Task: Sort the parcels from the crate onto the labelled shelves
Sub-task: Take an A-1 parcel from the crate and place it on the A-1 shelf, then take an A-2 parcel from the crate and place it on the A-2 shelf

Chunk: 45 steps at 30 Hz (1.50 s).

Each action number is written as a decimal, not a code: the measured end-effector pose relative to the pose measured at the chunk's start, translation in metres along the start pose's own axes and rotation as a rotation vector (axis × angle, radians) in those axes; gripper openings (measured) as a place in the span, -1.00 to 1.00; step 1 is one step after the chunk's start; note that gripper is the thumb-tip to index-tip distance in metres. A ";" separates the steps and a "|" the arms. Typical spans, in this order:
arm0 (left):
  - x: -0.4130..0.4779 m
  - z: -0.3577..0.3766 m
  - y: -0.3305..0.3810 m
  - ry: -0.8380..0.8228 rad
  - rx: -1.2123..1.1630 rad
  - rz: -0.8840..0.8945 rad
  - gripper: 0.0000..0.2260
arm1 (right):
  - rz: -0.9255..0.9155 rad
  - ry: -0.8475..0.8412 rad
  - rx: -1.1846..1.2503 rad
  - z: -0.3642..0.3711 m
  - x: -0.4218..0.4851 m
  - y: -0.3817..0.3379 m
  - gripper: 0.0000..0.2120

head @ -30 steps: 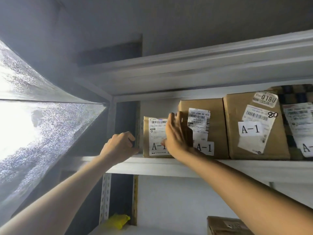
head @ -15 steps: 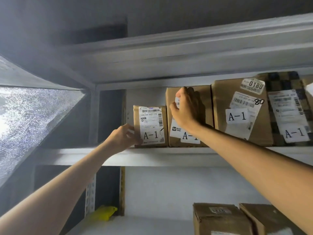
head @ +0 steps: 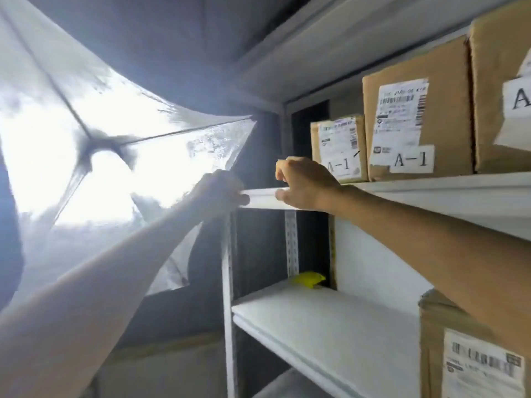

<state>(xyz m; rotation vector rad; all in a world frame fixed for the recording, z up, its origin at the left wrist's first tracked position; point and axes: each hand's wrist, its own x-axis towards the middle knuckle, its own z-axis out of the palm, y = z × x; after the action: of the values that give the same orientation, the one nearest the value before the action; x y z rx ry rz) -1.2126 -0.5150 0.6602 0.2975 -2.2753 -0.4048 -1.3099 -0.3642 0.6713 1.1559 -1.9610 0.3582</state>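
Cardboard parcels (head: 448, 81) upright on shelf (head: 431, 191), A-1 labels (head: 409, 160) facing out

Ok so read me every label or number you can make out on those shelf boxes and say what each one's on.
"A-1": on the small box, far left of the upper shelf.
"A-1": on the taller box beside it.
"A": cut off by the frame edge, on the third box.
Shipping labels on these and on the lower box: too blurred to read.

Small parcel (head: 339, 149) left of bigger parcel (head: 416, 127) on shelf (head: 431, 193)
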 end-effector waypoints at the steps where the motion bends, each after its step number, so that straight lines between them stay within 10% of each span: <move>1: -0.016 -0.010 -0.007 0.017 0.068 -0.029 -0.76 | -0.028 -0.032 0.046 0.006 -0.004 -0.012 -0.77; 15: -0.307 -0.181 -0.018 -0.034 0.632 -0.706 -0.79 | -0.625 -0.375 0.545 -0.016 -0.096 -0.275 -0.72; 45: -0.945 -0.436 0.267 0.268 0.913 -1.873 -0.76 | -1.820 -0.540 1.050 -0.404 -0.534 -0.726 -0.62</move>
<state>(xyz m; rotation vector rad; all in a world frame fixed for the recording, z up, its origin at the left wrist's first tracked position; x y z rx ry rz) -0.2852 -0.0355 0.4057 2.6727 -1.0817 -0.0975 -0.3726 -0.1975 0.4082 3.2813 -0.1716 -0.0108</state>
